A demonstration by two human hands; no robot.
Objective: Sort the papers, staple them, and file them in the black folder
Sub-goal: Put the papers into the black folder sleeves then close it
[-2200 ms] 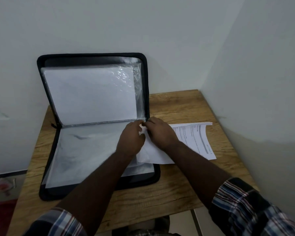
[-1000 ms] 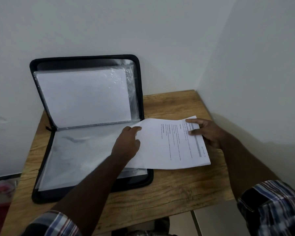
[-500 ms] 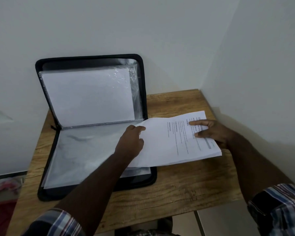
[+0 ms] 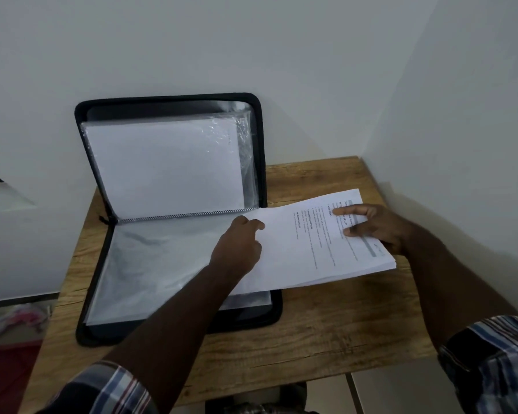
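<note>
Wood table [image 4: 326, 330], white walls [image 4: 251, 40].

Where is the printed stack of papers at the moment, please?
In the head view, the papers lie right of centre, overlapping the black folder's right edge, between the left hand and right hand.

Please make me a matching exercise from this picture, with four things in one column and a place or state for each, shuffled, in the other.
Things:
1. black folder
2. printed papers
3. left hand
4. right hand

Places or states:
A. fingers laid on the text end of the stack
B. open, back half propped against the wall
C. at the stack's blank end, by the folder's spine
D. half on the folder, half over the wooden table

Pairs: 1-B, 2-D, 3-C, 4-A
</note>
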